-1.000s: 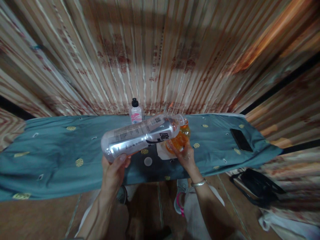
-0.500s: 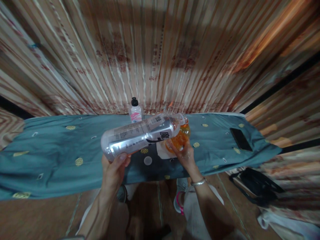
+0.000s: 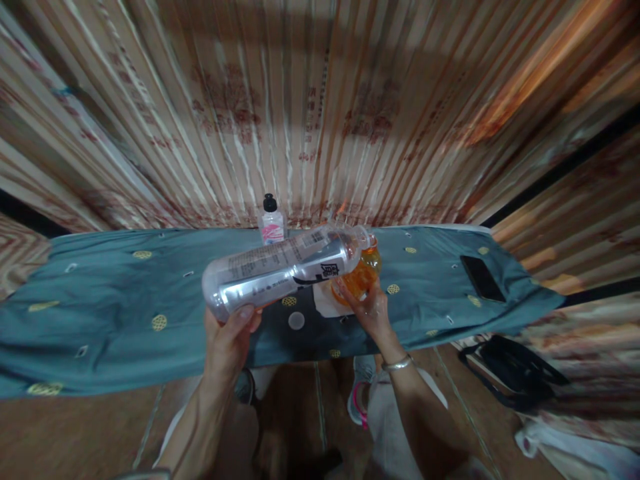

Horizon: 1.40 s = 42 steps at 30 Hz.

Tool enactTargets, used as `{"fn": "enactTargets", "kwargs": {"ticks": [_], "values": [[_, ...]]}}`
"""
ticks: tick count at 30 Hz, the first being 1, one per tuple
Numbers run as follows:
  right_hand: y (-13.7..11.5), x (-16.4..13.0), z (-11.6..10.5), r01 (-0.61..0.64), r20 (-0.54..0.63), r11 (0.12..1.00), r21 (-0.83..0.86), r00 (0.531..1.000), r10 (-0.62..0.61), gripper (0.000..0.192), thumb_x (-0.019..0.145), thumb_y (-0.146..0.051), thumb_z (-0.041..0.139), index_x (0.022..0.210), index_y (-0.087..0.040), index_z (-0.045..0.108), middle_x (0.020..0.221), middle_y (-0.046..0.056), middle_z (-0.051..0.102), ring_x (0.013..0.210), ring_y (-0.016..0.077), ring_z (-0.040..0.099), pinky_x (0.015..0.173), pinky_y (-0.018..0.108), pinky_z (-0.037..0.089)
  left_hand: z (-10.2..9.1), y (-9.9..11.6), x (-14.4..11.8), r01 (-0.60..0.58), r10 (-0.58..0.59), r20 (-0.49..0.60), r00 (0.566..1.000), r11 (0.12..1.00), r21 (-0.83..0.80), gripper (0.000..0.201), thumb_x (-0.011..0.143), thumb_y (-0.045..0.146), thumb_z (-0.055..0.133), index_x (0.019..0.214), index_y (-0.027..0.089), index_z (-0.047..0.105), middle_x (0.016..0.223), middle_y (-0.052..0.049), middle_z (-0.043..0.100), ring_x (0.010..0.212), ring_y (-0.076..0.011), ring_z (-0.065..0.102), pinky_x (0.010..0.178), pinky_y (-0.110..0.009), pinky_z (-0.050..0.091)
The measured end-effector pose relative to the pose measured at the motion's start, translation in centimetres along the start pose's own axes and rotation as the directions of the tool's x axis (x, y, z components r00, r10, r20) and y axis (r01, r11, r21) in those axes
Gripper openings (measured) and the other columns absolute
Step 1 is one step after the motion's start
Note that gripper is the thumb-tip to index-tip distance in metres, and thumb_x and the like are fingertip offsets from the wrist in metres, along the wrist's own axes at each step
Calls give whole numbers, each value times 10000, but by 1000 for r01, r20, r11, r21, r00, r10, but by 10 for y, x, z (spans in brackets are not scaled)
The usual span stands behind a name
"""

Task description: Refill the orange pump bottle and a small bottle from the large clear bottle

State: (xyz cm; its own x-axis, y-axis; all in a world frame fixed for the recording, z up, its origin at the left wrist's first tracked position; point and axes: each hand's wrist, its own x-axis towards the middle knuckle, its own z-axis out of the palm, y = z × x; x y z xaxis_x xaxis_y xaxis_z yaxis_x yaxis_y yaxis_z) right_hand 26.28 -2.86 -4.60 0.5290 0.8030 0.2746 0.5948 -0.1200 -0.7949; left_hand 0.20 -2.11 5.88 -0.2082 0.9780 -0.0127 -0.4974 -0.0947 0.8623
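1. Left hand (image 3: 227,337), nearest the camera: fingers wrapped round the base of a large clear plastic bottle with a printed label (image 3: 280,273), thumb pressed on its underside.
2. The large bottle is held almost level above the counter covered in a teal cloth with yellow round motifs (image 3: 100,300), base toward the left hand, neck tipped slightly upward and away.
3. Right hand (image 3: 370,310), silver bangle at the wrist: fingers curled against the near side of a squat clear container holding orange liquid (image 3: 361,277), which stands on the counter.
4. The open mouth of the large bottle sits directly over the container's top; whether they touch cannot be told.
5. A small round white cap (image 3: 296,321) lies on the cloth just under the large bottle, beside a white paper piece (image 3: 325,303) under the container.
6. Right of the container, well apart: a flat black phone (image 3: 483,279).
7. Beyond the large bottle, at the counter's far edge: a small clear bottle with black cap and pink label (image 3: 272,223), upright.
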Motion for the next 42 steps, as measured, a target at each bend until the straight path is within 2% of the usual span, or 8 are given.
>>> {"fn": "enactTargets", "kwargs": {"ticks": [5, 10, 21, 26, 32, 42], "values": [[3, 0, 1, 41, -21, 999, 6, 999, -40, 797, 751, -817, 702, 1228, -183, 631, 1004, 164, 820, 892, 350, 789, 786, 476, 627, 0, 0, 0, -20, 20, 28, 999, 1000, 8, 417, 481, 319, 941, 785, 196, 683, 626, 11, 674, 486, -112, 566, 386, -172, 363], [3, 1, -1, 8, 14, 1000, -4, 1000, -8, 818, 743, -805, 704, 1247, -166, 624, 1058, 186, 812, 918, 354, 785, 829, 514, 624, -1, 1, 0, -21, 19, 37, 999, 999, 39, 436, 503, 347, 951, 806, 209, 669, 631, 22, 665, 495, -112, 553, 393, -169, 336], [0, 1, -2, -3, 19, 1000, 7, 1000, 2, 754, 755, -748, 725, 1236, -177, 618, 1049, 184, 801, 932, 374, 778, 809, 519, 619, -1, 2, 0, 3, -4, 20, 1000, 999, 43, 423, 492, 317, 939, 839, 226, 714, 632, 16, 660, 505, -124, 537, 403, -199, 365], [1, 1, -2, 2, 21, 1000, 19, 1000, -2, 792, 746, -757, 733, 1264, -171, 612, 1043, 183, 802, 938, 386, 774, 798, 517, 614, 0, 2, 0, 14, -14, 3, 1000, 999, 49, 401, 470, 295, 933, 792, 216, 709, 611, 17, 650, 510, -123, 535, 408, -196, 368], [-3, 0, -3, -8, 17, 1000, 23, 1000, 7, 774, 741, -776, 716, 1224, -177, 629, 1039, 174, 798, 902, 360, 776, 773, 476, 614, 2, 4, 0, 31, -31, -6, 1000, 999, 40, 424, 442, 297, 928, 788, 209, 699, 615, 11, 662, 501, -124, 556, 398, -196, 370], [1, 0, -2, 9, 13, 1000, 4, 1000, -10, 776, 752, -746, 733, 1277, -186, 613, 1047, 163, 801, 930, 359, 780, 792, 485, 622, 4, 7, -2, 60, -59, -3, 998, 994, 89, 435, 461, 315, 929, 815, 221, 695, 619, 20, 650, 513, -123, 536, 420, -202, 370]]}}
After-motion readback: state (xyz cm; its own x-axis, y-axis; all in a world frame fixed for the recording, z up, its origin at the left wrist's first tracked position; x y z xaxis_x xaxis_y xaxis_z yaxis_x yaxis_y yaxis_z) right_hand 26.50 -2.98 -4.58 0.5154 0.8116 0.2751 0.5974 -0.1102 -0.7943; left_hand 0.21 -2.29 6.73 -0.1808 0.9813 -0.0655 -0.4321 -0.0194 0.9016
